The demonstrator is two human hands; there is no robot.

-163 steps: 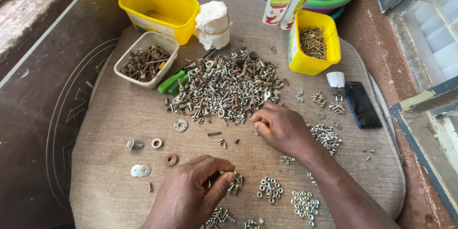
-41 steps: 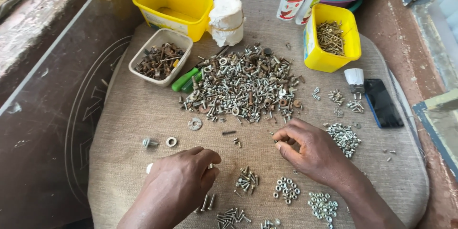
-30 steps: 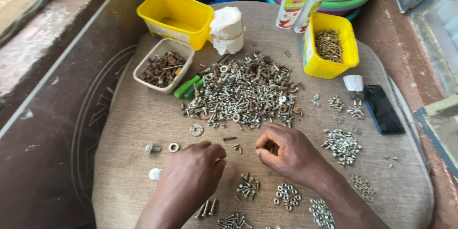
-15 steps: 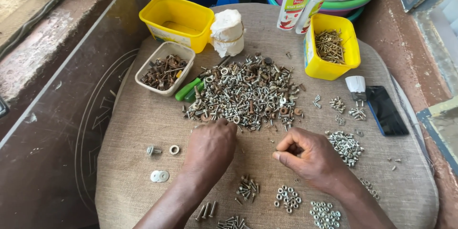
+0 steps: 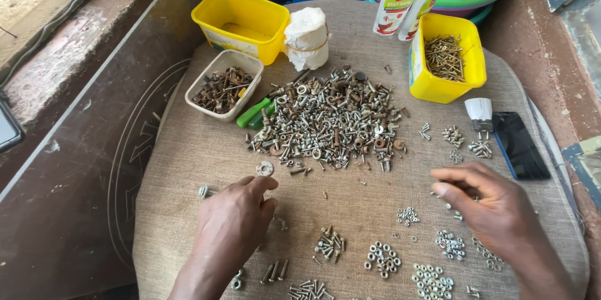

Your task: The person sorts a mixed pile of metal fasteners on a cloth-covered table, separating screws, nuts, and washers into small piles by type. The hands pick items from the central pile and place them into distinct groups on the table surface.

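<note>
the left hand (image 5: 230, 225) rests palm down on the burlap mat (image 5: 188, 156), fingers curled loosely, holding nothing visible, just below a large washer (image 5: 265, 168). the right hand (image 5: 494, 212) pinches thumb to forefinger; whether it holds a piece cannot be told. small sorted groups of nuts (image 5: 383, 256) and screws (image 5: 328, 244) lie near the hands. judged partly done: the big mixed pile (image 5: 332, 118) remains unsorted

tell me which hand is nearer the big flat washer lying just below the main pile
Left. The left hand has its fingertips just below the flat washer, close to it. The right hand is far off to the washer's right.
</note>
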